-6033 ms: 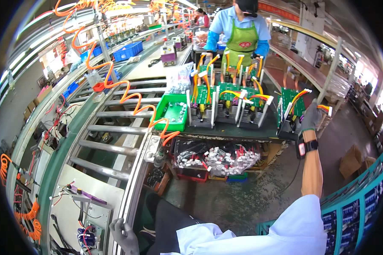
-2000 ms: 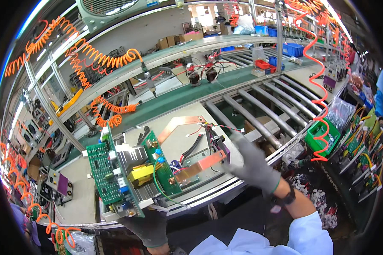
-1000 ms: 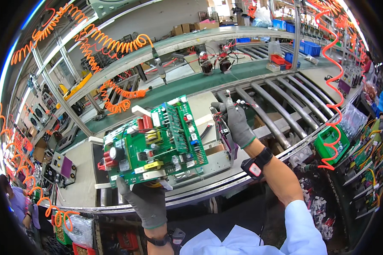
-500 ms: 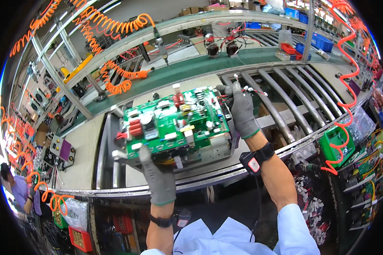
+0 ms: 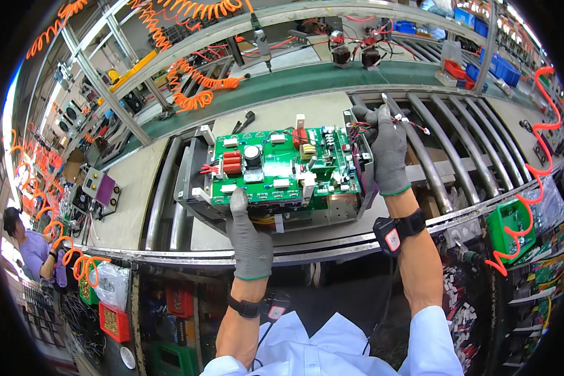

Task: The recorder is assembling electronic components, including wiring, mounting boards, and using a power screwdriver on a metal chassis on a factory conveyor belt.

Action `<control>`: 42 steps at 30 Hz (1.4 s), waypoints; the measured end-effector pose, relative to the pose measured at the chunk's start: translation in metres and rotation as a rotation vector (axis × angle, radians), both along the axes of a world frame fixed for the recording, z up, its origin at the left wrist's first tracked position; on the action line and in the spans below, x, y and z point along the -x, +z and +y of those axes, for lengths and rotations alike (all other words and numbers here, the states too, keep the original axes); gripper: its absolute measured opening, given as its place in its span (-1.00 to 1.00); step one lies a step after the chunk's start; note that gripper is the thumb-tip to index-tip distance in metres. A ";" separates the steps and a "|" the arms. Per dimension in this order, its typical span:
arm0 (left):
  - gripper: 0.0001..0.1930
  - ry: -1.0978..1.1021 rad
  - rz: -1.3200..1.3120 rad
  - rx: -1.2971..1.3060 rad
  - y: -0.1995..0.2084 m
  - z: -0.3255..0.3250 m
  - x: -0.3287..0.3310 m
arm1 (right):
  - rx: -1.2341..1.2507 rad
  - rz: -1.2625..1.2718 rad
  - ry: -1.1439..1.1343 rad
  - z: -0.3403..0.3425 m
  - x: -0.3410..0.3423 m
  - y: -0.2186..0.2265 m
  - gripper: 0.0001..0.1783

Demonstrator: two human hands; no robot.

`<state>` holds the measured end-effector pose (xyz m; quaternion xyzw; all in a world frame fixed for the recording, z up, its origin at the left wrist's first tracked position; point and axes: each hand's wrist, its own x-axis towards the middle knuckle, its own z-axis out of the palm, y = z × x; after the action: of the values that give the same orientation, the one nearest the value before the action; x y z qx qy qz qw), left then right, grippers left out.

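A metal chassis carrying a green circuit board rests on a pale board on the roller line in front of me. White posts, red and black parts and a silver-topped capacitor stand on the circuit board. My left hand, in a grey glove, is closed on the near side, its thumb on the board's near edge; its other fingers are partly hidden below. At the chassis's right end my right hand, gloved too, pinches a bundle of thin wires with small white connectors, some ends sticking out past the fingers.
Metal rollers run off to the right. A black plug cable lies behind the chassis. An electric screwdriver hangs at the back. A box with a purple panel stands left; a green bin sits right. A person works far left.
The chassis, seen tilted before, now lies more level. Both hands stay on it, the left at the near edge, the right with the wires. The whole view has shifted somewhat.
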<state>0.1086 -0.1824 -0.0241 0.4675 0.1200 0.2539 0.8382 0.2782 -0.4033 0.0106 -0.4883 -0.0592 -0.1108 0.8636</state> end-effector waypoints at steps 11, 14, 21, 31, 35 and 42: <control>-0.41 0.104 -0.007 0.206 -0.031 -0.006 -0.032 | 0.025 -0.052 -0.051 0.002 -0.005 -0.007 -0.48; -0.38 0.092 -0.032 0.183 -0.034 -0.009 -0.037 | 0.121 -0.079 -0.013 0.000 -0.013 -0.011 -0.50; 0.00 0.054 0.187 0.223 -0.030 -0.004 -0.047 | 0.744 -0.155 -0.066 0.002 0.030 0.030 -0.54; 0.36 -0.083 0.452 0.093 -0.017 0.006 -0.047 | 1.690 -0.899 -0.415 0.101 0.104 0.063 -0.41; 0.16 -0.170 0.503 -0.050 -0.034 0.023 -0.030 | 1.782 -0.928 -0.287 0.126 0.092 0.038 -0.40; -0.68 0.118 0.369 -0.939 -0.100 0.088 0.047 | 1.673 -1.032 -0.395 0.104 0.097 0.013 -0.51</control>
<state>0.0612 -0.0946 -0.1243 0.8233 0.1651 0.2404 0.4869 0.1809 -0.2989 0.0237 -0.8318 -0.4034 -0.3732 0.0774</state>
